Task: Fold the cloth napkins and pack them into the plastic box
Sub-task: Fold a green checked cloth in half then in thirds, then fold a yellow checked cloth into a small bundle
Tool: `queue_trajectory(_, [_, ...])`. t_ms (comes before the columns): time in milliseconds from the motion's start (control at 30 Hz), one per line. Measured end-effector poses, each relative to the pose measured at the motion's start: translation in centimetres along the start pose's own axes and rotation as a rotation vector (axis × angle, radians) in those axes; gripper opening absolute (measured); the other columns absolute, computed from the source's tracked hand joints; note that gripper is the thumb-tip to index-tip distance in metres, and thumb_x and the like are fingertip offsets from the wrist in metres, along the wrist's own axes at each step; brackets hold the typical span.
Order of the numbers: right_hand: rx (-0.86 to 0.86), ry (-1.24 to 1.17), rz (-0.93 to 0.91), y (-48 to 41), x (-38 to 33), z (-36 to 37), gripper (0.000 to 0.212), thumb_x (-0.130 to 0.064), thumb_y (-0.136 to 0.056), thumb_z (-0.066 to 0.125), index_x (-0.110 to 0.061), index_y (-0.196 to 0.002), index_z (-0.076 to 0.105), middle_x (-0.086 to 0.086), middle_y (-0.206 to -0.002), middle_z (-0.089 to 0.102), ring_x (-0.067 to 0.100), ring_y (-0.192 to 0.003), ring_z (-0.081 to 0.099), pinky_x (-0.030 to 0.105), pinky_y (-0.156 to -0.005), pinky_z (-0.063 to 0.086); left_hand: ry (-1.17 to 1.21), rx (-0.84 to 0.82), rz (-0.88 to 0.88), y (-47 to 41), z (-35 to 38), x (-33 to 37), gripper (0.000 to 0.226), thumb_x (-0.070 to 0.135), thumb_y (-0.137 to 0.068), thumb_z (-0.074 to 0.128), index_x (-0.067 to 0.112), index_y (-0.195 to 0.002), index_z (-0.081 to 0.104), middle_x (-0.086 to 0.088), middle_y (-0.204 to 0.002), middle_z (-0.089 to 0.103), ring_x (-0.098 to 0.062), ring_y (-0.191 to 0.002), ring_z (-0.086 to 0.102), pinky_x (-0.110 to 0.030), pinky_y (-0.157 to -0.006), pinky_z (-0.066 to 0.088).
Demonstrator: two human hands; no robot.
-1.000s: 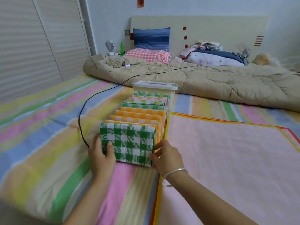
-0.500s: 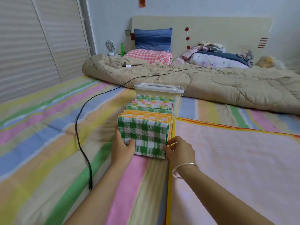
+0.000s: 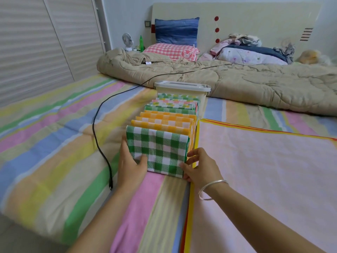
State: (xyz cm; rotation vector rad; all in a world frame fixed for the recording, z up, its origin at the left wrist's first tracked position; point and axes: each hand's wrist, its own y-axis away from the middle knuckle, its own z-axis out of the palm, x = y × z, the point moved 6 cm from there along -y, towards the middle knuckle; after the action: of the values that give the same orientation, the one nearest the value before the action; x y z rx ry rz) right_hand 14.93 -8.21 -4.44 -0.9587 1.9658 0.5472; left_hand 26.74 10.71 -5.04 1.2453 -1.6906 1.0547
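While the striped bed [image 3: 54, 143] spreads under me, a pink cloth [image 3: 264, 170] lies at three o'clock. The row of folded napkins [image 3: 167, 117] stands on edge, running toward twelve up to the lidded plastic box [image 3: 182, 86]. The green-checked napkin [image 3: 160, 148] in front is gripped at its sides by my left hand [image 3: 130, 167] and right hand [image 3: 200, 167].
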Motion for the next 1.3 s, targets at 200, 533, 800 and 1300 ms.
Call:
queue_trajectory(200, [-0.048, 0.025, 0.01, 1.6, -0.8, -0.1, 0.042, -0.033, -0.081, 0.076, -0.026, -0.11, 0.047, -0.009, -0.093, 0.064, 0.022, -0.078, 0.069, 0.045, -0.076, 0.058, -0.042, 0.024, 0.03, 1.6, -1.5, 0.2, 0.093, 0.004, -0.09, 0.063, 0.022, -0.16, 0.006, 0.001, -0.161, 0.026, -0.017, -0.144, 0.032, -0.026, -0.112, 0.029])
queue_trajectory(533, [-0.098, 0.161, -0.099, 5.8, -1.4, -3.2, 0.037, -0.028, -0.084, 0.073, -0.026, -0.117, 0.055, -0.009, -0.109, 0.06, 0.013, -0.086, 0.064, 0.031, -0.083, 0.052, 0.004, 0.196, 0.141, 8.6, -1.8, 3.8, 0.088, 0.011, -0.088, 0.063, 0.018, -0.159, 0.01, -0.006, -0.167, 0.002, -0.015, -0.154, 0.0, -0.038, -0.124, 0.01])
queue_trajectory(800, [-0.081, 0.441, -0.153, 12.3, 5.1, -13.9, 0.024, -0.026, -0.082, 0.074, -0.037, -0.07, 0.056, -0.019, -0.076, 0.064, -0.001, -0.075, 0.063, 0.026, -0.073, 0.051, 0.016, -0.441, 0.455, 21.5, 9.5, 11.0, 0.026, 0.024, -0.087, 0.053, 0.029, -0.111, 0.058, 0.018, -0.106, 0.064, -0.003, -0.105, 0.059, -0.032, -0.093, 0.049])
queue_trajectory(1300, [-0.526, 0.918, -0.149, 22.1, 14.5, -21.6, 0.107, -0.062, -0.075, 0.071, -0.031, -0.154, 0.005, -0.01, -0.161, -0.007, 0.011, -0.149, -0.007, 0.012, -0.108, -0.012, -0.772, -1.156, 0.746, 27.5, 16.3, 12.3, 0.084, 0.067, -0.067, 0.079, 0.028, -0.134, 0.045, 0.008, -0.135, 0.038, -0.014, -0.125, 0.033, -0.032, -0.107, 0.035])
